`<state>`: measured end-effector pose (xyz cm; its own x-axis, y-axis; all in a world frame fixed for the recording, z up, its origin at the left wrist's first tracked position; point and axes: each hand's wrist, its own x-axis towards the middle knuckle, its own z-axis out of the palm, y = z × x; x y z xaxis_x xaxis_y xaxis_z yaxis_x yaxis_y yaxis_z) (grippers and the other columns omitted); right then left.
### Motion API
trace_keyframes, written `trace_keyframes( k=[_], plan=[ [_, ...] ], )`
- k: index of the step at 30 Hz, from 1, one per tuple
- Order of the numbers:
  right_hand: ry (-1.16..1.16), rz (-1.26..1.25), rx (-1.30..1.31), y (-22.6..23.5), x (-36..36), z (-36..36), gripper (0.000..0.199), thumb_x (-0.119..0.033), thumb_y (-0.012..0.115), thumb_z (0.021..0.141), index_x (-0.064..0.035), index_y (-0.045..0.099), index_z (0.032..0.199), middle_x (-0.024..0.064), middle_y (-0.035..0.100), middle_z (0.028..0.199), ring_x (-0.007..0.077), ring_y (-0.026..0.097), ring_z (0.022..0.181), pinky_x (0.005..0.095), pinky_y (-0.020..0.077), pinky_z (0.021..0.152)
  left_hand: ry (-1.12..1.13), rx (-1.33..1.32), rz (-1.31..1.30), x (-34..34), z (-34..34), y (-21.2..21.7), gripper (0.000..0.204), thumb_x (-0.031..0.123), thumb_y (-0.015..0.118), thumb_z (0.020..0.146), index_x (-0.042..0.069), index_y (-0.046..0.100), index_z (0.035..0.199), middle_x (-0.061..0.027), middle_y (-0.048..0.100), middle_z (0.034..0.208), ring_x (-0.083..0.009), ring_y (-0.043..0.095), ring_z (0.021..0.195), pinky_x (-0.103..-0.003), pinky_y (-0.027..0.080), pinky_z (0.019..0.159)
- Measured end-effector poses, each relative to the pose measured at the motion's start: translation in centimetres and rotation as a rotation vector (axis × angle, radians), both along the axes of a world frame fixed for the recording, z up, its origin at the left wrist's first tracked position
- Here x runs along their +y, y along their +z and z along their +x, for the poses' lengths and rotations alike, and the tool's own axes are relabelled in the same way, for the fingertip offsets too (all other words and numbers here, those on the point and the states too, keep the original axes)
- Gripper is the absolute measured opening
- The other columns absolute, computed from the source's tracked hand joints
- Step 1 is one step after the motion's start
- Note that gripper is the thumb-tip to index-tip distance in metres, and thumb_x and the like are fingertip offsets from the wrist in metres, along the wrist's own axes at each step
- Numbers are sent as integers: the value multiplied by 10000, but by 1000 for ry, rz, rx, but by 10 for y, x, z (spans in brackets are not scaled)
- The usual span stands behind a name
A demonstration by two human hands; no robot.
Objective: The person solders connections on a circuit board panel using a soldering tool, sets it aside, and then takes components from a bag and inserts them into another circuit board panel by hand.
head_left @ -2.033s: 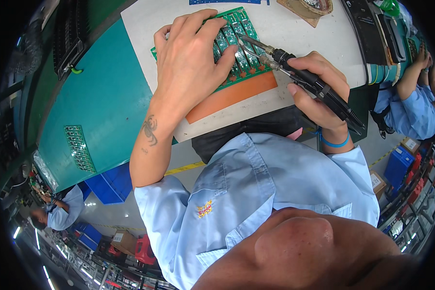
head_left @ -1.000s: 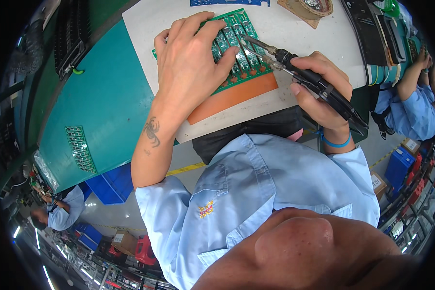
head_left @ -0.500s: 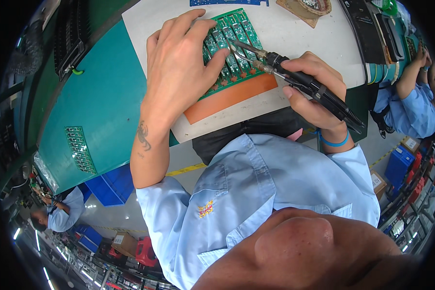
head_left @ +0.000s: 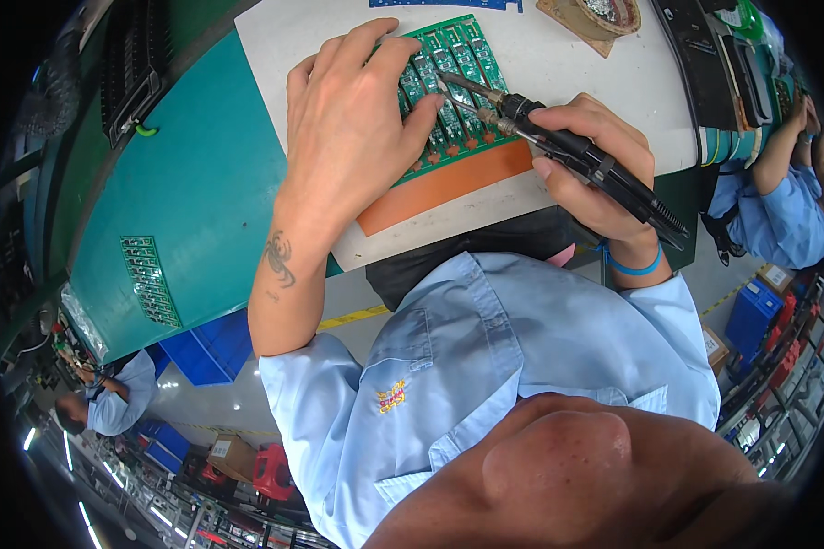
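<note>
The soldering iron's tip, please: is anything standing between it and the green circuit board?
Nothing visible does. The soldering iron in the right hand points at the green circuit board, just beside the left hand's fingers.

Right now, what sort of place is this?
Likely an electronics assembly workshop: the right hand holds a soldering iron to a green circuit board panel steadied by the left hand; another worker sits nearby.

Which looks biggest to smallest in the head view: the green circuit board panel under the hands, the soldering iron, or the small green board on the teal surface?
1. green circuit board panel
2. soldering iron
3. small green board
</note>
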<state>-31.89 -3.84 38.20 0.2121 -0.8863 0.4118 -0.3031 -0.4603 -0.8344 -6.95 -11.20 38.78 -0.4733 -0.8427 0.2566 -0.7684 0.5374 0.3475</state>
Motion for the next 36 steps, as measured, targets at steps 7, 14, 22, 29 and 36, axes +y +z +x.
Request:
trace_keyframes(
  k=[7,14,22,29,36],
  plan=[
    [-20,31,-12,7,5,-7,439,44,749,715,39,746,1154,119,742,924,192,597,737,282,489,687,-6,10,-8,-1,0,-1,415,207,843,815,67,751,1194,-97,666,1380,-293,640,1205,-457,434,1084],
    [-16,11,-23,6,8,-4,445,52,751,723,33,744,1167,113,723,900,182,601,725,273,480,673,-9,-18,-37,-5,1,0,416,225,856,818,70,761,1192,-71,675,1391,-286,657,1203,-454,470,1068],
    [-26,97,-1,4,8,1,427,-1,751,752,51,720,1174,133,702,889,203,568,737,298,448,689,-14,33,-21,-5,5,-6,436,239,865,801,76,758,1191,-97,667,1391,-303,651,1197,-466,446,1074],
    [-21,45,9,8,7,-1,436,27,757,744,38,731,1179,122,712,901,186,584,733,276,459,689,-20,65,-31,-6,5,-9,428,242,857,809,80,760,1193,-95,668,1390,-304,649,1200,-466,442,1081],
    [-126,-28,-61,11,23,-28,474,58,759,745,41,718,1217,135,736,986,177,622,785,267,497,733,-27,79,-1,-5,8,-11,424,247,842,824,80,760,1204,-94,667,1390,-296,638,1217,-466,442,1087]
  ],
)
